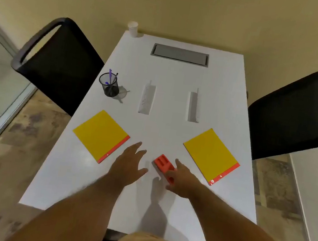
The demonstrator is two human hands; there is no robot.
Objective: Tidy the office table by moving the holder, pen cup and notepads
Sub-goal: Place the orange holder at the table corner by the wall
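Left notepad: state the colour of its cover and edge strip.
The left notepad has a yellow cover with an orange-red strip along one edge, seen in the head view.

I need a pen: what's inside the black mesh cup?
The pen cup holds a purple pen and a dark pen, both upright. The mesh blurs their lower ends.

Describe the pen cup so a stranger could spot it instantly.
Start at the white table and go to its left edge, beside the black chair. There stands the pen cup, beyond the left yellow notepad. It is the only dark mesh cylinder, with pens sticking out.
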